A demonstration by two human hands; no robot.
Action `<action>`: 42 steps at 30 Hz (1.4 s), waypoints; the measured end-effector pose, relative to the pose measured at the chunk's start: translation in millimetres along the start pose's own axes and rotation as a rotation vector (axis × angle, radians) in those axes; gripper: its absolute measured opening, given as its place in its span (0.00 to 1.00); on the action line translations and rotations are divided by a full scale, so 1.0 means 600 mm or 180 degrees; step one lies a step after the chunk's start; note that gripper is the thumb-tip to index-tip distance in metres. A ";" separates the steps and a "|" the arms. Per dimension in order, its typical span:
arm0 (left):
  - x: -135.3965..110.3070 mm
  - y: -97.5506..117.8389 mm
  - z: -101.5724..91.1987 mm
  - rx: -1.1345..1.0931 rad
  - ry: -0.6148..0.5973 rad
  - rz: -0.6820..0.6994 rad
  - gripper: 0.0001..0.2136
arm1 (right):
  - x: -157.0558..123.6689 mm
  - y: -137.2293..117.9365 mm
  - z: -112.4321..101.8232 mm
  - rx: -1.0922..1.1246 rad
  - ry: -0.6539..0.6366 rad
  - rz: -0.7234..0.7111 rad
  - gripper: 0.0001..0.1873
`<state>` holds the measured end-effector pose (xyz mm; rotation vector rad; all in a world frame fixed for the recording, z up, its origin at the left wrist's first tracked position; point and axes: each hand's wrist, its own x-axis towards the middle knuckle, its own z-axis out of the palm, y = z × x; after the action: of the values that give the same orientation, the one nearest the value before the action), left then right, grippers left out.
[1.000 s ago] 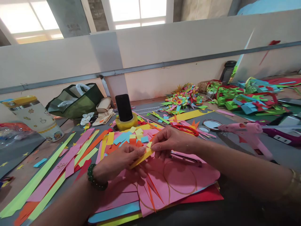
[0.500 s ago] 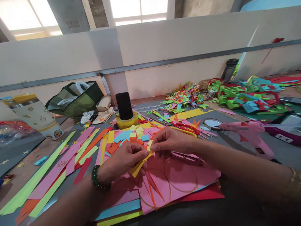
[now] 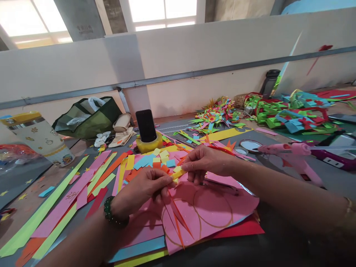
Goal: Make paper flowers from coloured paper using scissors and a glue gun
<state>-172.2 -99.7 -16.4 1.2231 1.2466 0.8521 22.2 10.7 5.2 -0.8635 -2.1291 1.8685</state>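
Observation:
Between my two hands a small yellow paper strip [image 3: 178, 174] is stretched, folded or narrow. My left hand [image 3: 151, 184], with a green bead bracelet at the wrist, pinches its left end between thumb and finger. The right end is pinched by my right hand [image 3: 201, 163]. Below the hands lies a pink paper sheet [image 3: 211, 211] with circles drawn on it. Thin orange pointed paper slivers [image 3: 180, 220] rest on it under my left hand. Just beyond my hands is a pile of small cut paper pieces [image 3: 150, 161]. Scissors [image 3: 221, 186] lie partly hidden beneath my right hand.
Long paper strips [image 3: 61, 204] lie at the left, near a tumbler [image 3: 41, 139] and a green bag [image 3: 89, 120]. A phone [image 3: 146, 126] leans upright in a tape roll [image 3: 150, 144]. To the right are a pink glue gun [image 3: 294, 157] and colourful paper decorations [image 3: 294, 115].
My right hand has moved slightly right, away from my left hand. The yellow strip, which hung down to the left, now spans the gap between my fingers.

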 end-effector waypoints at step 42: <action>-0.010 0.022 -0.009 -0.0141 0.0250 -0.0104 0.16 | -0.003 0.000 -0.015 0.0049 -0.0019 0.0093 0.20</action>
<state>-176.8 -101.6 -1.9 1.1406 1.3005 0.9065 28.2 17.1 7.5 -0.8918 -2.1141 1.9011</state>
